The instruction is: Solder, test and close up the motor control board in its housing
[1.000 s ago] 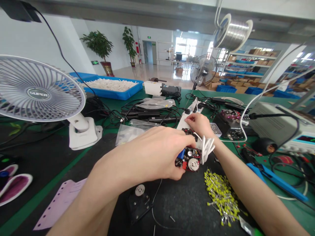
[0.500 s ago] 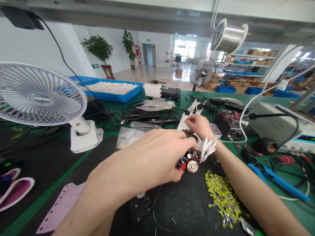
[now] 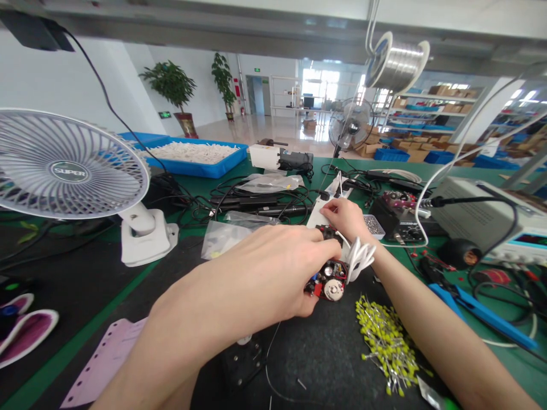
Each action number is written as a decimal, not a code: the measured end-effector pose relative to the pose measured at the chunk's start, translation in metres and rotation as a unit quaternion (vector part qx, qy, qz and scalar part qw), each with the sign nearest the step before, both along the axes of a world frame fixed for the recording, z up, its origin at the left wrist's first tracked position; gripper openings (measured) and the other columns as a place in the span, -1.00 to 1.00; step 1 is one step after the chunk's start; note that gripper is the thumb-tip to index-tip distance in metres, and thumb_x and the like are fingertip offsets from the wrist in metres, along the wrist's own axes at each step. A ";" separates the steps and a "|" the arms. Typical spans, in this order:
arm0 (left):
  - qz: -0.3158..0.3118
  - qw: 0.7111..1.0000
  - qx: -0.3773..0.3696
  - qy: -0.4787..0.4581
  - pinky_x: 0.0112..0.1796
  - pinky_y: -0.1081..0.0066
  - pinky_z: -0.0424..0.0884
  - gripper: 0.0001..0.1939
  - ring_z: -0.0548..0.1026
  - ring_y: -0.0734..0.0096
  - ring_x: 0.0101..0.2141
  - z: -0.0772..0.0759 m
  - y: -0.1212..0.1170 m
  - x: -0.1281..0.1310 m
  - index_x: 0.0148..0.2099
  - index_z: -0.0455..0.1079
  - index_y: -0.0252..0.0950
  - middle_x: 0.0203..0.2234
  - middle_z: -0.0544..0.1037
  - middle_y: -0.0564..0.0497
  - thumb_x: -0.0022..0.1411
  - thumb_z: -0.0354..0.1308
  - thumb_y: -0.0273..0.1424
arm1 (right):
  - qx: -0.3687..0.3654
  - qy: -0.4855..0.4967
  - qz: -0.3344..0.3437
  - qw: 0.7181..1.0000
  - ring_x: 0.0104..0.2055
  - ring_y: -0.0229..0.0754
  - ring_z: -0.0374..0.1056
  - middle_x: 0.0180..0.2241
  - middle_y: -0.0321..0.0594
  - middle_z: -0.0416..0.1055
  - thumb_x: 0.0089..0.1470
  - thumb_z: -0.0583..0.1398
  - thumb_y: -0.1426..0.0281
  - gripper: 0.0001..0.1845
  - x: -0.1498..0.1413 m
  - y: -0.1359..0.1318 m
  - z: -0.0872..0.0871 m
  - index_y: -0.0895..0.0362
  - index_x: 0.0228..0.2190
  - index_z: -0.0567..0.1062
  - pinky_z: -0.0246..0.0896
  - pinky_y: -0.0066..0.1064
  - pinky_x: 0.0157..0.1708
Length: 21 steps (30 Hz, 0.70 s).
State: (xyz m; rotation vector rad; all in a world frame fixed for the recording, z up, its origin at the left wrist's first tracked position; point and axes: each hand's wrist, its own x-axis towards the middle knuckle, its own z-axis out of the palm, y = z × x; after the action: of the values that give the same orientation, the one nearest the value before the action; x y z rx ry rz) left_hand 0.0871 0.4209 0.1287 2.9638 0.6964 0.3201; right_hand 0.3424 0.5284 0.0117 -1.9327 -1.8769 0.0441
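Note:
My left hand (image 3: 273,265) reaches across from the left, its fingers wrapped round a small circuit-board assembly (image 3: 328,276) with red, black and blue parts and a round white piece facing me. A bundled white cable (image 3: 360,259) sits against the right side of the assembly. Farther back, my right hand (image 3: 343,217) is closed, thumb and fingers pinched together at a white power strip (image 3: 317,215); whatever lies between its fingertips is hidden. Beside my right forearm is a heap of small yellow-headed parts with metal leads (image 3: 387,341).
A white fan (image 3: 72,171) stands at left, near a blue tray (image 3: 209,169) of white pieces. Plastic bags (image 3: 226,233) and black cables lie behind my hands. Blue-handled pliers (image 3: 487,313) and a bench instrument (image 3: 482,216) are at right. A solder spool (image 3: 398,62) hangs above.

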 end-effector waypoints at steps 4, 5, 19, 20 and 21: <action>0.003 1.000 0.000 0.000 -0.30 0.23 0.32 -0.60 0.57 0.23 -0.24 0.000 0.000 0.000 0.00 0.48 -0.05 -0.16 0.62 0.15 0.11 0.36 -0.48 | -0.001 0.001 -0.002 1.000 -0.07 -0.12 0.48 -0.08 -0.13 0.51 0.42 0.26 0.21 -0.72 0.000 -0.001 0.001 0.19 -0.06 0.55 0.47 -0.15 0.02; 0.002 1.000 -0.001 0.000 -0.30 0.23 0.32 -0.60 0.58 0.23 -0.24 0.001 0.000 0.001 0.00 0.48 -0.06 -0.16 0.62 0.14 0.11 0.36 -0.48 | -0.001 0.001 -0.002 1.000 -0.07 -0.12 0.48 -0.08 -0.13 0.51 0.42 0.26 0.20 -0.71 0.000 -0.001 0.001 0.19 -0.06 0.56 0.47 -0.15 0.03; -0.001 1.000 0.000 0.002 -0.29 0.22 0.34 -0.59 0.59 0.22 -0.23 -0.001 0.000 0.001 0.01 0.49 -0.08 -0.16 0.62 0.12 0.11 0.37 -0.47 | -0.003 0.005 -0.002 1.000 -0.06 -0.11 0.48 -0.07 -0.13 0.51 0.42 0.26 0.21 -0.71 -0.001 -0.001 0.002 0.19 -0.06 0.55 0.46 -0.14 0.03; -0.001 1.000 0.000 0.002 -0.29 0.22 0.34 -0.59 0.59 0.22 -0.23 0.000 0.000 0.001 0.01 0.49 -0.08 -0.17 0.62 0.12 0.11 0.37 -0.47 | -0.003 0.005 -0.002 1.000 -0.06 -0.11 0.48 -0.08 -0.13 0.51 0.42 0.26 0.21 -0.71 -0.001 -0.001 0.002 0.19 -0.06 0.55 0.47 -0.14 0.03; -0.001 1.000 -0.001 0.002 -0.29 0.22 0.34 -0.59 0.59 0.22 -0.23 0.000 0.000 0.001 0.01 0.49 -0.08 -0.17 0.62 0.12 0.11 0.37 -0.48 | -0.003 0.005 -0.002 1.000 -0.07 -0.12 0.48 -0.08 -0.13 0.51 0.42 0.26 0.21 -0.71 -0.001 -0.001 0.002 0.19 -0.05 0.55 0.47 -0.14 0.02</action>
State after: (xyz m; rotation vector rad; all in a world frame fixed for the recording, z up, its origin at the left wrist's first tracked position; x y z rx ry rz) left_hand 0.0878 0.4207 0.1286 2.9640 0.6930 0.3122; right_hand 0.3416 0.5275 0.0136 -1.9358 -1.8695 0.0583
